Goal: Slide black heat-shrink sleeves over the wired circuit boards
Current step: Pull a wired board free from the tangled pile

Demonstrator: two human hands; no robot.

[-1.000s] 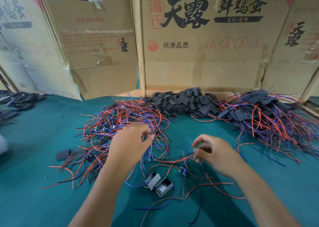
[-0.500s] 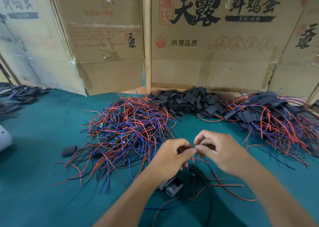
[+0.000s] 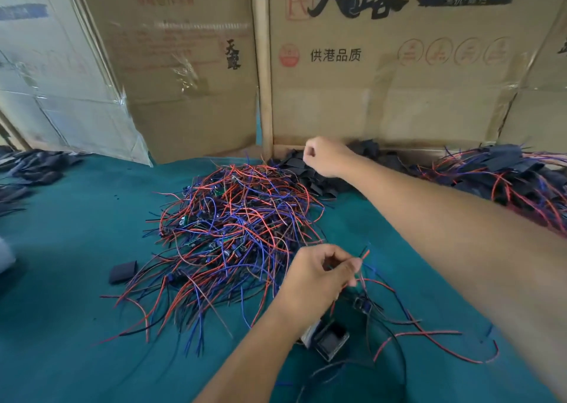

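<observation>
My left hand (image 3: 319, 277) pinches the red and blue wires (image 3: 363, 255) of one small circuit board (image 3: 362, 304), which hangs just below it over the green cloth. My right hand (image 3: 325, 155) is stretched out to the far pile of black heat-shrink sleeves (image 3: 291, 165) against the cardboard. Its fingers are curled over the pile; whether they pinch a sleeve is hidden. A big tangle of wired boards (image 3: 233, 218) lies left of my left hand.
Sleeved boards with wires are heaped at the far right (image 3: 506, 172). One loose black sleeve (image 3: 122, 272) lies left of the tangle. A small grey-black box (image 3: 329, 339) sits under my left wrist. Cardboard boxes (image 3: 399, 96) wall off the back.
My right hand let go of the wires and reached away to the sleeve pile. My left hand keeps the wires pinched. The camera has moved closer and lower.
</observation>
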